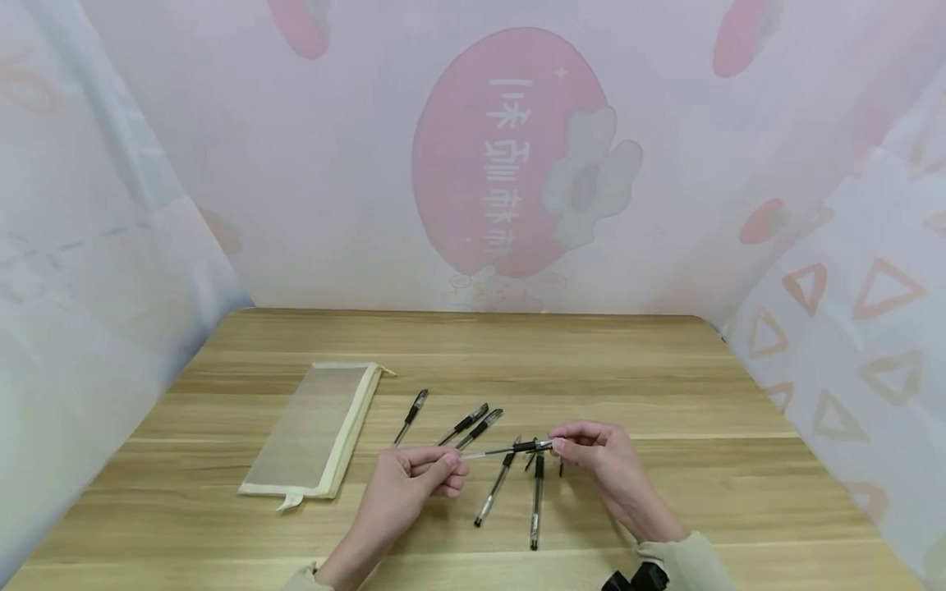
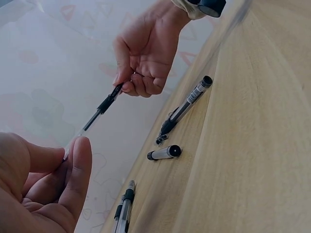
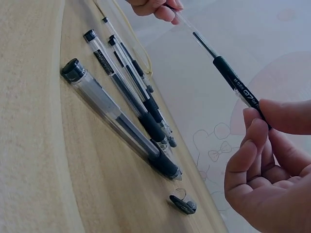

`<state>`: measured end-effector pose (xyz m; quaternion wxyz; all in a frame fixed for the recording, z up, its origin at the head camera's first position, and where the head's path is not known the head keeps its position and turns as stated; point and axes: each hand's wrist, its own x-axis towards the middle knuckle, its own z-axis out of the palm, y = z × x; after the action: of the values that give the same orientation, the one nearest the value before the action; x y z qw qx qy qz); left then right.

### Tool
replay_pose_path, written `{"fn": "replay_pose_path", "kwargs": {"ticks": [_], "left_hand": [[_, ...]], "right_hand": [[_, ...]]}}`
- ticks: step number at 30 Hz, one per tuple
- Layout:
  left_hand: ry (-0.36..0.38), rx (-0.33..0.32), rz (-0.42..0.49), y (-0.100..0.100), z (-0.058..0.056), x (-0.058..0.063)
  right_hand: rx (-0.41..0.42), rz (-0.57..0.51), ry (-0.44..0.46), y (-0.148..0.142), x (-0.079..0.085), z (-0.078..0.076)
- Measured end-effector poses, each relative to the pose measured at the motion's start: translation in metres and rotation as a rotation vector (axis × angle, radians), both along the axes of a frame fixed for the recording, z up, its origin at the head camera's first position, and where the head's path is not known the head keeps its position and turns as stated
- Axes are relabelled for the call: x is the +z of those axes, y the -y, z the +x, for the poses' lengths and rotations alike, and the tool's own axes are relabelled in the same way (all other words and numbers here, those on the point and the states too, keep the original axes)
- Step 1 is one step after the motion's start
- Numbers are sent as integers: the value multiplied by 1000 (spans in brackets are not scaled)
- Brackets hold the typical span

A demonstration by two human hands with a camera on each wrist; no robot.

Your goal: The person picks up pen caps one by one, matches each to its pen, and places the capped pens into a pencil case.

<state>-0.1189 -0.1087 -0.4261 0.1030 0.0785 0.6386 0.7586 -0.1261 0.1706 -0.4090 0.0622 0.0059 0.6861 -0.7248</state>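
Observation:
A clear gel pen [image 1: 523, 447] with a black rubber grip is held level above the table between both hands. My left hand [image 1: 417, 480] pinches its rear end between thumb and fingers. At the other end, my right hand [image 1: 602, 468] pinches the capped tip, where a black clip with white lettering shows in the right wrist view. Just below lie two similar pens, one slanted [image 1: 493, 491] and one pointing toward me [image 1: 537, 501]. A loose pen cap [image 3: 183, 204] with a black clip rests on the wood near them.
A pale yellow zip pouch [image 1: 303, 431] with a see-through mesh face lies flat to the left. Between it and the hands are more gel pens, one apart [image 1: 411, 416] and two side by side [image 1: 480, 427]. The wooden table [image 1: 591, 353] meets a printed cloth backdrop.

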Motion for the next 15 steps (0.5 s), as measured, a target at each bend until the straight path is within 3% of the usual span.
{"fn": "replay_pose_path", "kwargs": {"ticks": [15], "left_hand": [[-51,-5,-33,-1,0,-2]], "right_hand": [[25,-33,-14,-2,0,0]]}}
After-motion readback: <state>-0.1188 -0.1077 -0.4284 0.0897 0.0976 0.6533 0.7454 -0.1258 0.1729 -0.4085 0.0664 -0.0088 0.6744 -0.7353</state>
